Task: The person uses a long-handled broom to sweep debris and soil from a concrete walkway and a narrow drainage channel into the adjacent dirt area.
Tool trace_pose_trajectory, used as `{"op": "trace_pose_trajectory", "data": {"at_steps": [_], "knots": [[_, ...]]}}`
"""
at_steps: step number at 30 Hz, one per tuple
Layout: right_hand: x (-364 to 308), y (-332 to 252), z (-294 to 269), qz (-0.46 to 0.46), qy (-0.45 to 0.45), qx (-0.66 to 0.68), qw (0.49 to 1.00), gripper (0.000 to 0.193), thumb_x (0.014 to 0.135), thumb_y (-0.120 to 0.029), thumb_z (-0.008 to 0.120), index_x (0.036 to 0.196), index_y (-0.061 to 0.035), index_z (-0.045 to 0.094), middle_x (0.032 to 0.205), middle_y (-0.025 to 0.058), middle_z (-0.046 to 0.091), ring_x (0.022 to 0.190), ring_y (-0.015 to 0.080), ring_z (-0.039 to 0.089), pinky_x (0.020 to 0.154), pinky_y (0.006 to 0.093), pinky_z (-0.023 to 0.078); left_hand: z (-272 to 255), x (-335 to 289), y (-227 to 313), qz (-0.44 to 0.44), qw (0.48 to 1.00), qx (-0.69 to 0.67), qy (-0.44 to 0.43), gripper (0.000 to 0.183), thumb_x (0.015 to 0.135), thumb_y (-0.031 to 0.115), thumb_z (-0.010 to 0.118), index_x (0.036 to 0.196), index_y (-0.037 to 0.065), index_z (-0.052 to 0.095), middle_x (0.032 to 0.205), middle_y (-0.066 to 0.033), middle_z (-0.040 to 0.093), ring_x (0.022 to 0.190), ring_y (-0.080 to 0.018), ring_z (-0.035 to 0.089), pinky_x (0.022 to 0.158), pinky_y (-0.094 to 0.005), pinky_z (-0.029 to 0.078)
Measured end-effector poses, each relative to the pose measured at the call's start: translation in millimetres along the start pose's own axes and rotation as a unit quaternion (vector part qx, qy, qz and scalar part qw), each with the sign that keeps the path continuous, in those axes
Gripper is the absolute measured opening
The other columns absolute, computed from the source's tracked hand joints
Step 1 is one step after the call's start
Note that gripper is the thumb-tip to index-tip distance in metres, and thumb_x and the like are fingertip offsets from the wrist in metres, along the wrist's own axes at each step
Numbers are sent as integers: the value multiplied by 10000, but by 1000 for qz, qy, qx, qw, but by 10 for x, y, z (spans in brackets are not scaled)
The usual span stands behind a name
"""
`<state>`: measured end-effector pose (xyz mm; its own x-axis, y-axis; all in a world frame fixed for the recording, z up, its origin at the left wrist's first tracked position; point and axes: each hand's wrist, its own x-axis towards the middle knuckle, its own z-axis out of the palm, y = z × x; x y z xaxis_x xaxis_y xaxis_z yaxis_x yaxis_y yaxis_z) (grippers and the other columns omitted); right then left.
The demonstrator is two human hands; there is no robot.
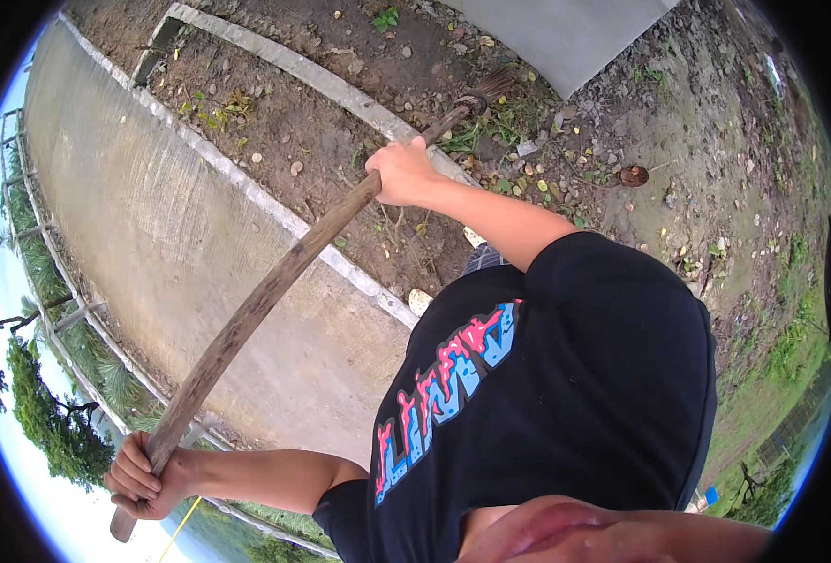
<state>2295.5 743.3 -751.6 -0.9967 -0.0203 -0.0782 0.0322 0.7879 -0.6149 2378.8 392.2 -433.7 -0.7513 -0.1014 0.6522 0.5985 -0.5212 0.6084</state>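
A stick broom with a long, worn wooden handle point(256, 305) slants across the view from lower left to upper middle. Near the top end of that handle my left hand point(148, 479) is closed, fingers wrapped round the wood. Farther down, my right hand point(402, 173) grips the same handle just above the broom's head. Stiff brown twigs form the bristles point(498, 83), bound by a dark band point(472, 101). They lie low over the soil by green grass point(505, 127) and scattered dry leaves point(537, 183); whether they touch the ground I cannot tell.
A low concrete curb point(312, 75) runs beneath the broom near my right hand. Another curb point(228, 174) borders the concrete path point(153, 216) on the left. A grey slab point(566, 38) stands beyond the bristles. A round brown object point(633, 175) rests on the dirt.
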Motion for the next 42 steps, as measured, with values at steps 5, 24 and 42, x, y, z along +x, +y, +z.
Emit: {"op": "trace_pose_trajectory", "data": {"at_steps": [5,24,42], "knots": [[508,283,-184,-98,143,14,985,43,624,-162,637,653,-170,606,694,30,604,847,244,591,655,439,326,689,-276,-294,56,993,-6,-99,289,802,166,528,546,153,394,383,59,406,332,-53,391,441,-200,356],[642,696,-332,-97,96,48,990,155,656,-203,685,800,-173,635,794,41,623,892,255,593,708,447,360,1237,-434,-705,73,967,21,-241,301,820,250,478,552,156,379,416,84,420,368,-37,416,470,-216,359],[232,790,-185,-126,134,23,983,141,639,-158,643,753,-177,562,689,23,593,755,230,589,702,388,283,870,-357,-667,-18,970,-52,-236,306,815,197,528,552,169,373,400,66,415,353,-50,427,464,-202,365]]}}
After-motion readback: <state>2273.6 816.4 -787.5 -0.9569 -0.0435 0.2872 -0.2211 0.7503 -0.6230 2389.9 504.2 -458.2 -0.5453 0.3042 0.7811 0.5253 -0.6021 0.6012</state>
